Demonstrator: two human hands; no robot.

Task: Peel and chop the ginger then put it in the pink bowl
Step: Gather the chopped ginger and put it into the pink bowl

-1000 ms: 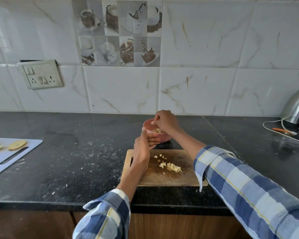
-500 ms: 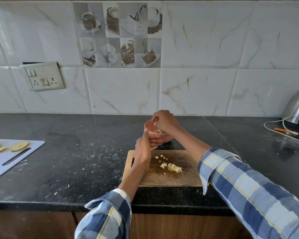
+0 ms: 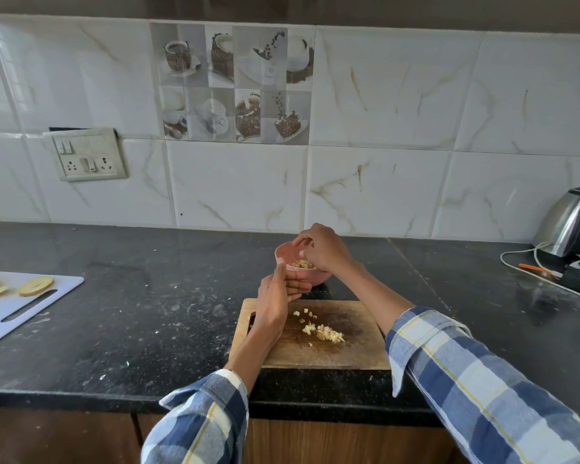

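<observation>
Right hand point(image 3: 325, 249) stayed over the pink bowl point(image 3: 283, 254), fingers now loosened, holding nothing seen. Left hand point(image 3: 277, 301) flat-fingered against the bowl's near rim, unchanged. Chopped ginger point(image 3: 322, 331) mid wooden chopping board point(image 3: 355, 353); some ginger in bowl point(image 3: 301, 263).

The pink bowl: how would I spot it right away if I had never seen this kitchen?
Find the black countertop under the white tiled wall, then the wooden chopping board at its front edge. The pink bowl stands just behind that board, with chopped ginger inside and the right hand over it. It is the only pink, round thing there; the white board at the far left is flat.
</observation>
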